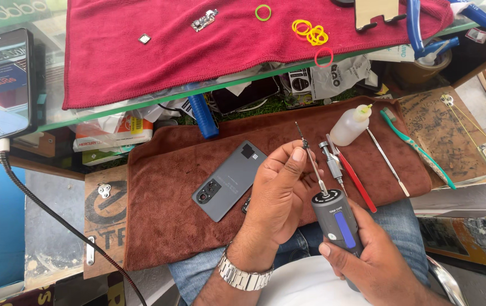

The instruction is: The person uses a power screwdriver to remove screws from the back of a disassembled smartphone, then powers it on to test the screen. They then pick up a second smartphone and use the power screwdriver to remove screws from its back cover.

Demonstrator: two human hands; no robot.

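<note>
Phone (229,180) flat on towel (163,226), left of both hands. Electric screwdriver (337,221) right of phone. Squeeze bottle (350,125), tweezers (386,161) and toothbrush (417,148) farther right. Behind, on glass shelf (50,122), cloth (141,68) bearing rubber bands (311,33).

Matt grey screwdriver (338,222), metal bit (310,154), brown cloth (169,209).

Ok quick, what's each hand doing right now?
Left hand: fingers pinched on the screwdriver bit.
Right hand: closed around the grey electric screwdriver.
</note>
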